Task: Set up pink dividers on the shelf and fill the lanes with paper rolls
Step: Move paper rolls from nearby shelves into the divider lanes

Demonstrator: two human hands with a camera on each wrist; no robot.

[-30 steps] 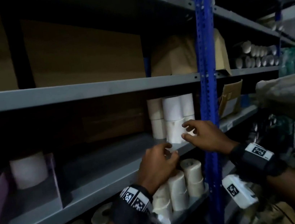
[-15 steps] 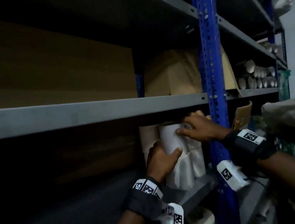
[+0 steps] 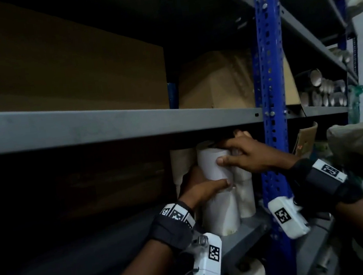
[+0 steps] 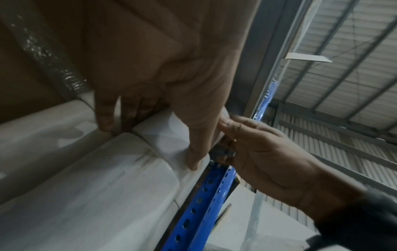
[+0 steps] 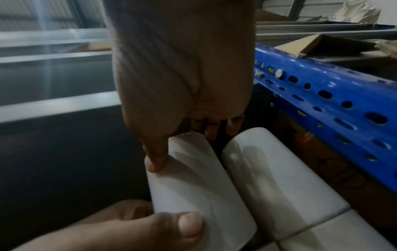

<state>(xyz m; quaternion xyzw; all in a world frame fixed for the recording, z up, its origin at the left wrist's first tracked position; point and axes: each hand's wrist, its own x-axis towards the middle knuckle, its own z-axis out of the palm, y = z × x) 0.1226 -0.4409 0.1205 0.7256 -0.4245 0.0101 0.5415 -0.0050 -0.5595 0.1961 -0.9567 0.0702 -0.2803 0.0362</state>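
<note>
A white paper roll point(image 3: 212, 164) tops a stack of rolls at the right end of the middle shelf point(image 3: 242, 226), just under the shelf above. My left hand point(image 3: 205, 184) grips its lower part, thumb across the front. My right hand point(image 3: 236, 153) grips its top, thumb on the front and fingers over the upper end. In the right wrist view the same roll point(image 5: 193, 178) lies between my right thumb point(image 5: 154, 163) and my left thumb point(image 5: 189, 225). The left wrist view shows that roll point(image 4: 167, 135) under my left hand point(image 4: 150, 141). No pink divider is in view.
A blue perforated post point(image 3: 271, 101) stands right beside the stack. More rolls point(image 3: 243, 189) sit beside and under the held one. Cardboard boxes point(image 3: 214, 81) fill the shelf above, leaving little headroom. Another roll point(image 3: 251, 274) sits on the shelf below.
Both hands have risen from the lower front roll to the top roll and closed on it. The head view has come closer and now looks higher.
</note>
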